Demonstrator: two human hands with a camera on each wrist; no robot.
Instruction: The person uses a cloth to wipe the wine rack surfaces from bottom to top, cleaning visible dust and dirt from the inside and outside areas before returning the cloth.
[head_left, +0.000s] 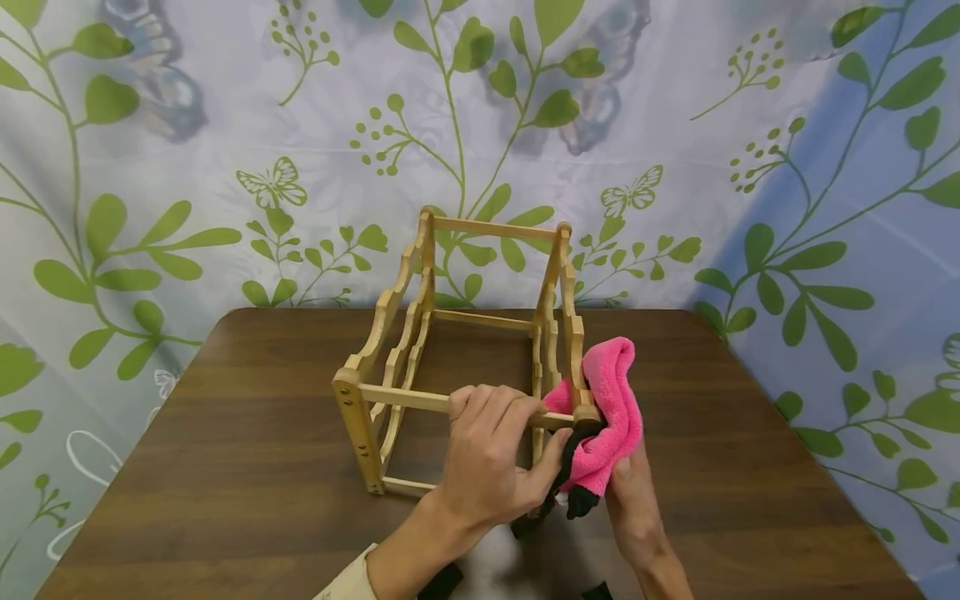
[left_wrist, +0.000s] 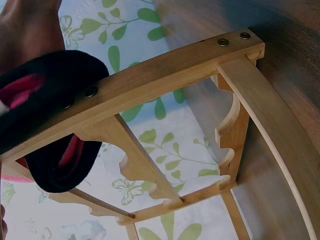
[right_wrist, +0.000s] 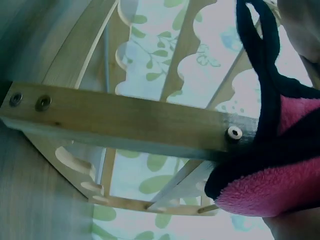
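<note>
A light wooden rack (head_left: pixel 405 398) with scalloped side rails stands on the table. My left hand (head_left: pixel 483 458) grips its front top bar near the right corner, fingers curled over the bar and thumb beside the cloth's dark edge. A fluffy pink cloth (head_left: pixel 617 408) with black trim is wrapped about the rack's front right post, and my right hand (head_left: pixel 633 504) holds it from the outer side. In the right wrist view the black trim (right_wrist: pixel 270 70) loops round the post, which has metal bolts. Most of my right fingers are hidden behind the cloth.
The dark brown wooden table (head_left: pixel 225 467) extends on both sides of the rack. Behind it hangs a pale curtain (head_left: pixel 330 125) printed with green leaves and butterflies. Small black pieces (head_left: pixel 442 581) show at the table's near edge.
</note>
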